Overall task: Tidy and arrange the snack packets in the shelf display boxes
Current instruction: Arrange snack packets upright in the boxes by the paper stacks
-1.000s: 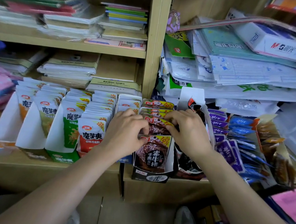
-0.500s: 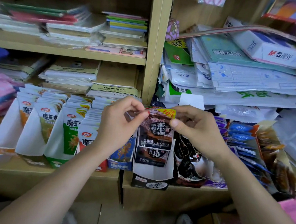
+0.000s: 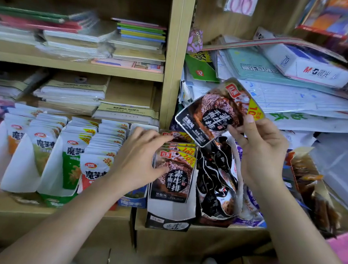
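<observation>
My right hand (image 3: 260,155) pinches one black snack packet (image 3: 215,112) and holds it tilted in the air above the shelf. My left hand (image 3: 139,162) grips the row of matching black packets (image 3: 175,174) standing in their black-and-white display box (image 3: 168,220), thumb on the front packet and fingers over the tops. To the right of that box stands a crumpled black display box (image 3: 218,189) with loose packets in it. At the left, white snack packets (image 3: 71,156) stand in rows in several white display boxes (image 3: 22,172).
Purple packets (image 3: 251,203) and brown snack sticks (image 3: 319,199) sit at the right of the shelf. Stacked papers and a white box (image 3: 307,63) lie behind. Notebooks (image 3: 72,92) fill the shelves at upper left. A wooden divider (image 3: 175,68) splits the shelf. Something pink (image 3: 347,246) is at the right edge.
My right hand has lifted the one black packet up and to the right, tilting it. My left hand let go of it and dropped onto the packets standing in the box.
</observation>
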